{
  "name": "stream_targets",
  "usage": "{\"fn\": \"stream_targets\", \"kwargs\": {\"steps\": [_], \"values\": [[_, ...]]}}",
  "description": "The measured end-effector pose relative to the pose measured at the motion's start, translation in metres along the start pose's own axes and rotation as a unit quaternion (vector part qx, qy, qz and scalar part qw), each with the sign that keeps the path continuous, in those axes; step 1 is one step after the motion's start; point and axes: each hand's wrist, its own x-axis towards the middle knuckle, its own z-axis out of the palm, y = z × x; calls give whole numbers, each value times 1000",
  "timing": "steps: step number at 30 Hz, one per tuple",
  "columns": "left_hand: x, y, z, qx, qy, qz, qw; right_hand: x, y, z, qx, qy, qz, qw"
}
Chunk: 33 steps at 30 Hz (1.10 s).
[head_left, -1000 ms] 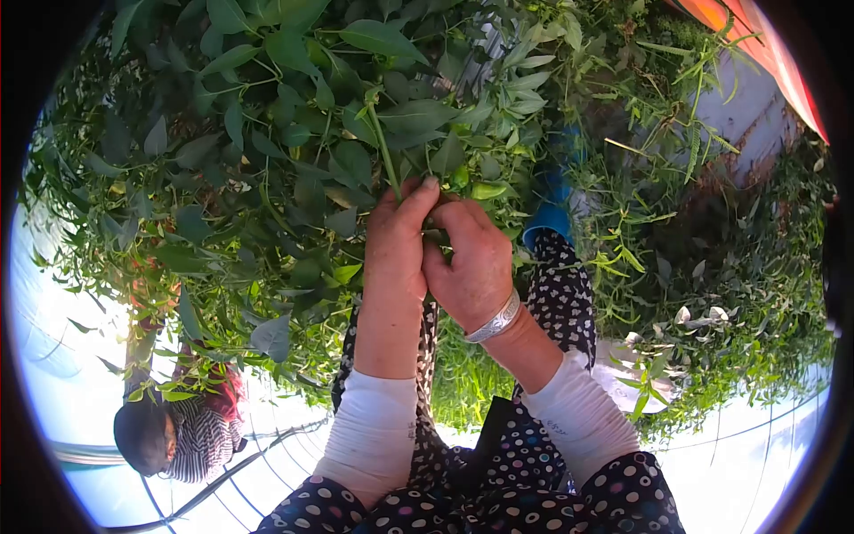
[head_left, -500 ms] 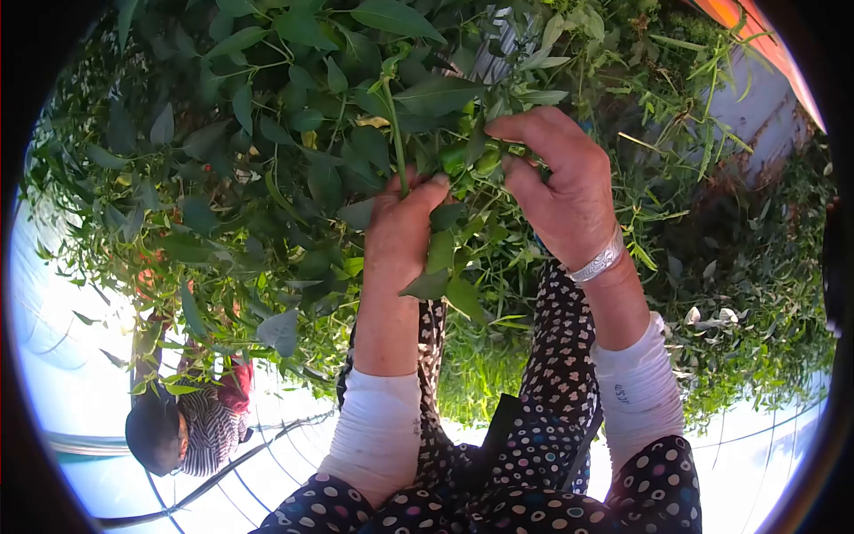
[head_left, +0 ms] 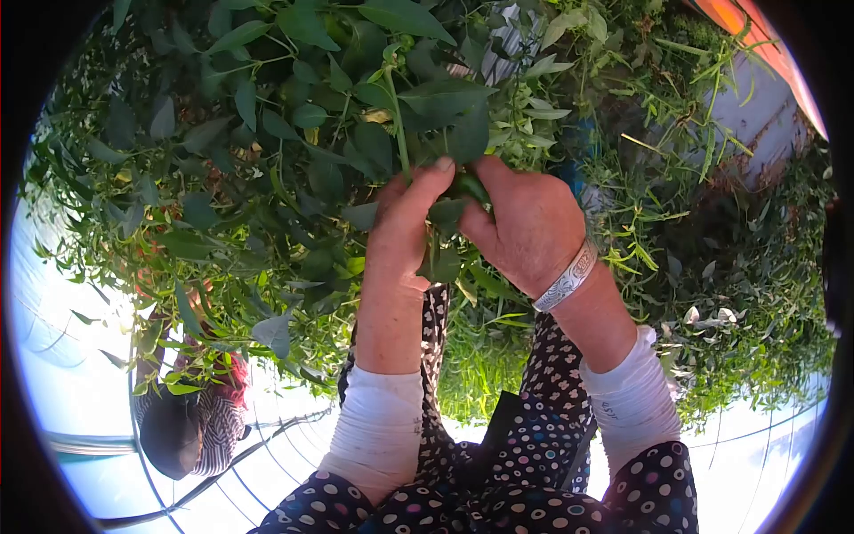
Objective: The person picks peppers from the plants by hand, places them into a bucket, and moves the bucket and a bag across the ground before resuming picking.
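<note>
My left hand (head_left: 405,218) is closed around a thick green plant stem (head_left: 398,125), its thumb lying toward the middle of the foliage. Just right of it, my right hand (head_left: 534,222), with a silver bracelet (head_left: 567,278) at the wrist, has thumb and forefinger curled about a glossy green pepper (head_left: 471,188). Only part of the pepper shows between the fingers. Broad dark leaves (head_left: 445,98) hang over both hands, and some fingertips are hidden.
Dense pepper foliage (head_left: 196,142) fills the left and upper area. Cut stems and weeds (head_left: 658,178) lie on the right beside a grey sheet (head_left: 756,116) and an orange edge (head_left: 765,36). Another person (head_left: 191,427) in a dark cap is at lower left.
My right hand has moved left and slightly down, closing in on the pepper beside my left hand. My left hand stays nearly in place on the stem. The other person has shifted slightly.
</note>
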Motion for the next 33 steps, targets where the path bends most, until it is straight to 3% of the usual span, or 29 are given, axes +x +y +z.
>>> {"fn": "stream_targets", "kwargs": {"steps": [3, 9, 11, 12, 14, 17, 19, 21, 22, 23, 24, 25, 27, 28, 30, 32, 33], "values": [[0, -7, 4, 32, 79, 40, 996, -15, -13, 5, 40, 28, 17, 999], [-3, -8, 5, 55, 67, 69, 994, -21, -9, 12, 176, 96, 6, 980], [1, -7, 0, 37, 99, 61, 993, -35, -5, 7, 300, -57, 13, 952], [3, -6, -3, 18, 131, 56, 990, -44, -4, 7, 299, -58, 13, 952], [2, -5, -7, 29, 110, 77, 991, -63, 0, 9, 567, -169, 105, 800], [8, -6, -10, 16, 109, 79, 991, -51, 18, -8, 660, -99, 116, 736], [10, -6, -11, -39, 83, 54, 994, -26, 39, -22, 582, -33, 56, 811], [7, -5, -6, -51, 86, 56, 993, 9, 41, -38, 405, -16, 32, 914], [6, -4, -4, -64, 86, 58, 993, 25, 37, -38, 406, -15, 31, 913], [6, -3, -4, -62, 87, 59, 993, 41, 29, -34, 242, 64, -94, 964], [6, -4, -4, -53, 92, 58, 993, 50, 24, -30, 65, 140, -213, 965], [4, -4, -4, -44, 97, 57, 993, 53, 27, -26, 67, 138, -212, 965], [3, -4, -3, -61, 91, 56, 992, 56, 31, -18, -135, -44, -177, 974], [3, -4, -2, -79, 86, 54, 992, 53, 30, -19, -135, -43, -177, 974], [2, -2, -3, -62, 93, 46, 993, 40, 32, -21, -155, -155, -131, 967], [1, -2, -2, -45, 100, 37, 993, 28, 40, -13, -105, -174, -123, 971], [0, -2, 0, -58, 93, 38, 993, 18, 40, -10, -43, -130, -113, 984]]}}
